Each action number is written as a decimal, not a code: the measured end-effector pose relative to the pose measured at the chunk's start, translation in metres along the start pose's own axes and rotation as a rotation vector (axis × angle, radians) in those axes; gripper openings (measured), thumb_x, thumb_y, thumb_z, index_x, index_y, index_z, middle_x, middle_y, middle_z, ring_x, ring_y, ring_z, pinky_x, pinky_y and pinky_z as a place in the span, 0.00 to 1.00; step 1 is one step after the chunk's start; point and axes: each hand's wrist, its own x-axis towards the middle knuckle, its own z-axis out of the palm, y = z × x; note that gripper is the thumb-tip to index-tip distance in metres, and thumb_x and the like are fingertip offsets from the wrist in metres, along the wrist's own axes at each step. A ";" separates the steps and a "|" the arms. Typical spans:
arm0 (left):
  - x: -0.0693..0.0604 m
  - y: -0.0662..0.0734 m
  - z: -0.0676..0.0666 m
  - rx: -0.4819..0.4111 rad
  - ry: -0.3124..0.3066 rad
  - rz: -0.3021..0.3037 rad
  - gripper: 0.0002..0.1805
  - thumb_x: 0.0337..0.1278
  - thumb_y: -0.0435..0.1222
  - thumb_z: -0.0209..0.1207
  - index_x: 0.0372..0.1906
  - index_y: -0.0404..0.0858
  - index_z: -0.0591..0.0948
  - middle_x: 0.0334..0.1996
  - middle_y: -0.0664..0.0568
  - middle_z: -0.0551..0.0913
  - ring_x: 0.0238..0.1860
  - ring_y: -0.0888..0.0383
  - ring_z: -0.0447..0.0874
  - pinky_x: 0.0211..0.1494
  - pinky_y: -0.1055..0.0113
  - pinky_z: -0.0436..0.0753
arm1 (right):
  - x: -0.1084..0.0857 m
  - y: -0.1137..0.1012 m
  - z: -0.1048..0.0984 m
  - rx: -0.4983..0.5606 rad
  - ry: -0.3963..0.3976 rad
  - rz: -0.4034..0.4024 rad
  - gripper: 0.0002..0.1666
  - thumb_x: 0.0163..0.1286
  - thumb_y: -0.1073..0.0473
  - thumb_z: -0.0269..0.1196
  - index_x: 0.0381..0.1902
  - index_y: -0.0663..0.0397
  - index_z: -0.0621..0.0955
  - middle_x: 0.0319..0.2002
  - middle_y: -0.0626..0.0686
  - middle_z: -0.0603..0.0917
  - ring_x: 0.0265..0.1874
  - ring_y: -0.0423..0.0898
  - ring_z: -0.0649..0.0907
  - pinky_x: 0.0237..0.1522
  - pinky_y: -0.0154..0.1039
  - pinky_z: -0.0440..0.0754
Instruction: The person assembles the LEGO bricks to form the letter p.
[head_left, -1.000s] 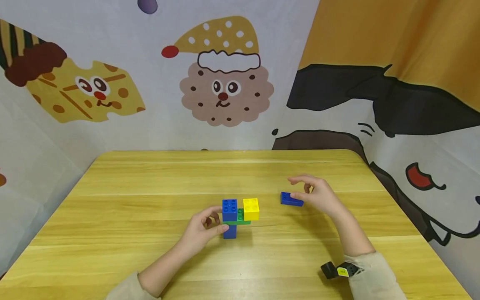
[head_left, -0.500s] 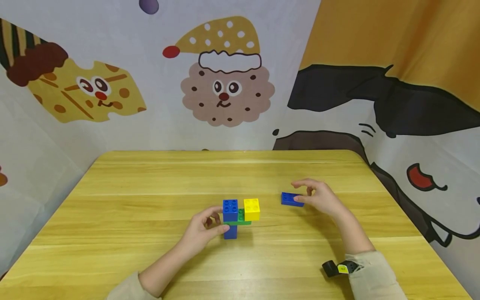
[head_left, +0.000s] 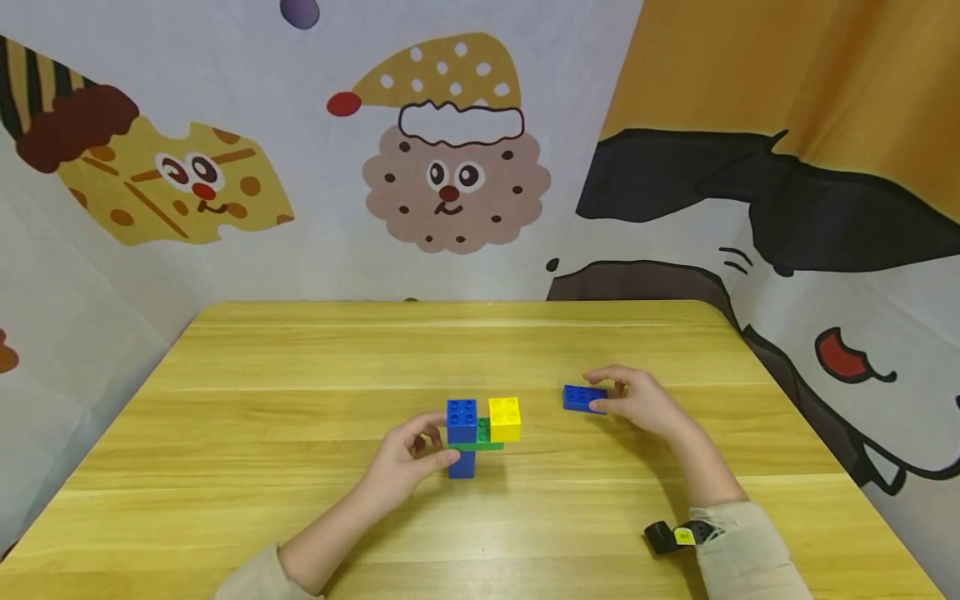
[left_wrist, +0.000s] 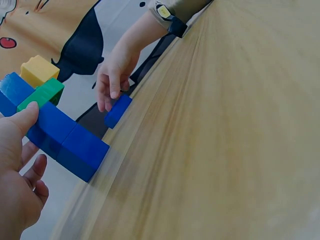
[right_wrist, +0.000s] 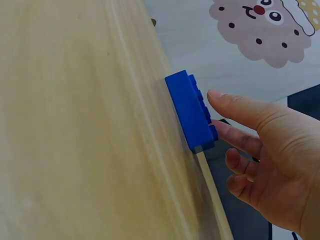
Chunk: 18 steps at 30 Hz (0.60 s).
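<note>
My left hand [head_left: 405, 457] pinches an upright stack of building blocks from its left side, thumb in front. Low in the stack are blue blocks [left_wrist: 70, 137]. Across them lies a flat green block [head_left: 483, 431], bearing a blue block [head_left: 461, 422] at the left and a yellow block [head_left: 505, 419] overhanging at the right. A long blue block [head_left: 581, 398] lies studs up on the table, under my right hand [head_left: 636, 402]. Thumb and fingers of that hand are spread above the block's right end. In the right wrist view the thumb [right_wrist: 240, 107] is just off the studs.
The wooden table [head_left: 300, 358] extends around both hands. Behind it hangs a printed cloth [head_left: 322, 225] with cartoon figures. A black wrist device [head_left: 678, 536] sits at the right sleeve.
My right hand has drawn slightly back and down toward the right end of the long blue block, uncovering more of its studs. The left hand and stack have hardly moved.
</note>
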 end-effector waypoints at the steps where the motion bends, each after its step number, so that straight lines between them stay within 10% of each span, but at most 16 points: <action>1: 0.000 0.000 0.000 -0.002 -0.001 -0.001 0.20 0.53 0.35 0.68 0.53 0.42 0.80 0.34 0.51 0.77 0.31 0.54 0.67 0.33 0.69 0.67 | 0.000 0.000 0.000 0.003 -0.001 -0.001 0.25 0.57 0.60 0.72 0.53 0.59 0.81 0.46 0.54 0.83 0.32 0.49 0.71 0.27 0.37 0.70; 18: -0.001 0.003 0.000 -0.014 -0.001 0.002 0.21 0.53 0.35 0.68 0.53 0.39 0.80 0.34 0.48 0.77 0.30 0.54 0.67 0.32 0.69 0.66 | -0.001 0.012 0.006 -0.018 -0.018 0.045 0.24 0.58 0.59 0.71 0.53 0.56 0.82 0.51 0.57 0.80 0.40 0.51 0.73 0.40 0.44 0.72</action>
